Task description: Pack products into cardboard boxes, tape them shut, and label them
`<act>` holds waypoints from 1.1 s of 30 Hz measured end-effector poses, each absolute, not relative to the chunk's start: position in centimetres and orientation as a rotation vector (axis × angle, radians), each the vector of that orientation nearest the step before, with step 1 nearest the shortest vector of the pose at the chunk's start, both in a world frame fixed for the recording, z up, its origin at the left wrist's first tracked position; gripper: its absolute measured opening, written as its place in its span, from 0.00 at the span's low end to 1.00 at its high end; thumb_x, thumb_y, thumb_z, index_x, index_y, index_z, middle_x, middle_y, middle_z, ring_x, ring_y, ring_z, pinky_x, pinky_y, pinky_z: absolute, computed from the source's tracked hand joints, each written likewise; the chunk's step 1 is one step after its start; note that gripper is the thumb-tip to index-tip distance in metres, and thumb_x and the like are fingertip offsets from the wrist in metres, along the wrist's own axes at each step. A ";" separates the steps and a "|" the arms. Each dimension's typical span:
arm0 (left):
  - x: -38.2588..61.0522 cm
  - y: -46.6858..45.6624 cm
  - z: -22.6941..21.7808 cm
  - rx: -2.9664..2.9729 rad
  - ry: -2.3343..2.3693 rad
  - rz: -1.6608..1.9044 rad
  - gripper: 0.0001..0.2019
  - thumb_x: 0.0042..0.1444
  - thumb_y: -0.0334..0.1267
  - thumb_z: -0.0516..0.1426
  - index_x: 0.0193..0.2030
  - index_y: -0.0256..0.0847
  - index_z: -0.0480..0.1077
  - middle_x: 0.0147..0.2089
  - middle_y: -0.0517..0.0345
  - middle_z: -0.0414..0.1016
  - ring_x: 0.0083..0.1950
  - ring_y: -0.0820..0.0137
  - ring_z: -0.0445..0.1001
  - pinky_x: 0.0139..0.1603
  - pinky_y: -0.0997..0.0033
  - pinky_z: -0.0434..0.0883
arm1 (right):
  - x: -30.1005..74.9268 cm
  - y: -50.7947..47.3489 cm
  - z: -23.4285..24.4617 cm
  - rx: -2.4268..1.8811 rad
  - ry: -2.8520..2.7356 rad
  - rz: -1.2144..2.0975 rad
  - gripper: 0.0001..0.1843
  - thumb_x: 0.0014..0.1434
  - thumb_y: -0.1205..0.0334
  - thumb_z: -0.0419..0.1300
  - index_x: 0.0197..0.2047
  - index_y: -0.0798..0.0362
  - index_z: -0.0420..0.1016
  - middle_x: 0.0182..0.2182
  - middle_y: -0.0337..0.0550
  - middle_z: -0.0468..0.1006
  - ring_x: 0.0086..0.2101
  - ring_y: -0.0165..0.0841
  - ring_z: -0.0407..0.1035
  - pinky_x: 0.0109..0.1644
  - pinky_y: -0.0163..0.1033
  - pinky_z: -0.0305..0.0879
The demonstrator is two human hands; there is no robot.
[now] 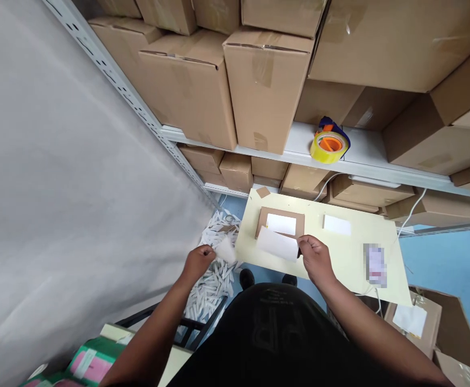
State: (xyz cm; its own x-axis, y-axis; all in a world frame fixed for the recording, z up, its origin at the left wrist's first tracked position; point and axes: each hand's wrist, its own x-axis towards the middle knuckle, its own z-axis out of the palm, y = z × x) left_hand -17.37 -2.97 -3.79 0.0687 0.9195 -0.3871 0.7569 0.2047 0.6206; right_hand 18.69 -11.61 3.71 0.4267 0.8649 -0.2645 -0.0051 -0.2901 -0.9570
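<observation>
Now right hand pinches paper near a closed carton; left hand's hold unclear.

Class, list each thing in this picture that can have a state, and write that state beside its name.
Right hand: closed on the white sheet
White sheet: held at its right end
Left hand: fingertips together; grip on the white scrap unclear
Brown parcel: closed, lying flat
Tall shelf carton: taped shut
Tape roll: mounted on its dispenser
Paper strips: scattered loosely

Looks like a warehouse packing corner tbh, with cartons crammed onto metal shelving at 12 o'clock and a tape dispenser around 2.
</observation>
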 end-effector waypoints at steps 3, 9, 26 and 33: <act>-21.1 -2.1 -4.8 1.829 1.839 -0.165 0.10 0.57 0.40 0.55 0.28 0.40 0.72 0.31 0.55 0.76 0.37 0.64 0.74 0.37 0.71 0.63 | 19.1 -12.0 3.0 -1.646 -0.701 1.022 0.13 0.59 0.54 0.60 0.26 0.50 0.75 0.21 0.36 0.72 0.27 0.34 0.65 0.34 0.38 0.59; -21.4 -1.1 -5.0 1.961 1.886 -0.687 0.14 0.62 0.32 0.50 0.43 0.33 0.78 0.49 0.35 0.80 0.50 0.51 0.78 0.46 0.62 0.68 | 19.2 -12.6 2.9 -1.678 -0.665 1.033 0.14 0.60 0.53 0.59 0.24 0.49 0.73 0.21 0.36 0.71 0.26 0.34 0.64 0.34 0.39 0.59; 0.9 -9.0 3.2 2.055 1.047 0.391 0.19 0.54 0.44 0.66 0.51 0.43 0.70 0.50 0.49 0.77 0.51 0.55 0.76 0.49 0.59 0.71 | 16.6 -13.5 3.4 -1.586 -0.712 1.186 0.18 0.62 0.44 0.61 0.30 0.49 0.76 0.25 0.38 0.76 0.30 0.36 0.69 0.38 0.39 0.65; 0.9 -8.6 3.5 1.661 1.101 0.529 0.04 0.64 0.37 0.55 0.43 0.43 0.70 0.39 0.59 0.77 0.40 0.67 0.76 0.44 0.66 0.71 | 18.6 -15.1 3.6 -1.463 -0.847 1.176 0.15 0.63 0.46 0.63 0.35 0.49 0.78 0.32 0.41 0.78 0.36 0.37 0.70 0.45 0.41 0.66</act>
